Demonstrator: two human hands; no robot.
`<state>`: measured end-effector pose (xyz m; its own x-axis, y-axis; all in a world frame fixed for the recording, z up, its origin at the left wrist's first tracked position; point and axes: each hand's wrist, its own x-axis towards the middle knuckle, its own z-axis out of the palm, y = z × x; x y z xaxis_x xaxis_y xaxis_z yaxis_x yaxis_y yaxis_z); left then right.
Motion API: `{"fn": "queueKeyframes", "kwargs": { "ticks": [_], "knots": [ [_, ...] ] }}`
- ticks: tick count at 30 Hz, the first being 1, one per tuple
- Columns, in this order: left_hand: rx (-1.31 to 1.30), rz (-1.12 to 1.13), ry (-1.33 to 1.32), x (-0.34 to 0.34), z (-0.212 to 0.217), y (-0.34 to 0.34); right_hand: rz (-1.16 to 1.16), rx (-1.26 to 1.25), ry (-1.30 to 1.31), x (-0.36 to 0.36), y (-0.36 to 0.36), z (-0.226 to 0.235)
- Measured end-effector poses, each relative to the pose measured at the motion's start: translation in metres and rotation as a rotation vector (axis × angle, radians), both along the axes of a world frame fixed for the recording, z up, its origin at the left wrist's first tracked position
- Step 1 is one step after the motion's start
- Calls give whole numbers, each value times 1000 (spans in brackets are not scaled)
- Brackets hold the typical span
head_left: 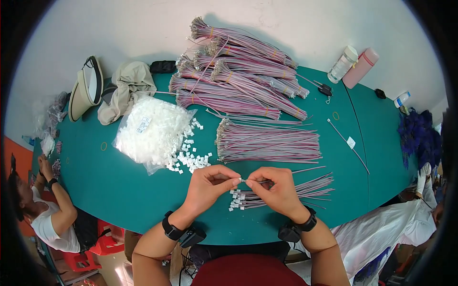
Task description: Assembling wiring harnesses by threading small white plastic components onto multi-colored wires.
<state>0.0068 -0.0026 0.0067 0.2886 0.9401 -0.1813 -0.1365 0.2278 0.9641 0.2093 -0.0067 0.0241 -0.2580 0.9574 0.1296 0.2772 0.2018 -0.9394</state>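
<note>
In front of me, fingertips nearly meeting, both hands work at one cable end. My left hand (205, 188) is closed in a pinch on a small whitish connector (242, 180), mostly covered by the fingers. My right hand (276, 190) pinches a thin grey-and-pink cable (309, 169) close to that end; its tail runs out to the right. Partly under my right hand lie cables with white connectors (236, 200) on their left ends. Beyond my hands is a flat layer of loose cables (269, 143) with bare metal terminals at the left.
A clear bag of white connectors (152, 126) spills loose connectors (193, 159) at left. Tied cable bundles (238, 71) are heaped at the back. A single tagged cable (348, 143), keys (325, 89) and a pink bottle (361, 68) are rightward. Another person (50, 205) sits far left.
</note>
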Motion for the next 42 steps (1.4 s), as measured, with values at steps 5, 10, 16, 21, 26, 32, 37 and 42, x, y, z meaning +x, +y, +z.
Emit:
{"fn": "queueKeyframes", "kwargs": {
  "ticks": [5,10,16,21,26,32,37,42],
  "knots": [
    [141,10,6,0,-3,-1,23,-17,10,1,1,1],
    [90,-17,45,-2,-4,0,18,102,-55,0,-1,5],
    [25,6,12,1,-2,-1,2,103,-13,-3,-1,-1],
    [21,41,17,1,-3,-1,-20,120,-32,-6,-3,-1],
    [-46,14,-63,-1,-4,2,-3,202,-77,-5,-3,-2],
    [-47,14,-82,-1,-4,1,-1,186,-44,-7,-3,1],
    [38,4,9,0,-3,0,11,101,-9,-3,0,-1],
    [56,-9,31,0,-2,-1,51,86,-25,-1,0,1]
  ]
}}
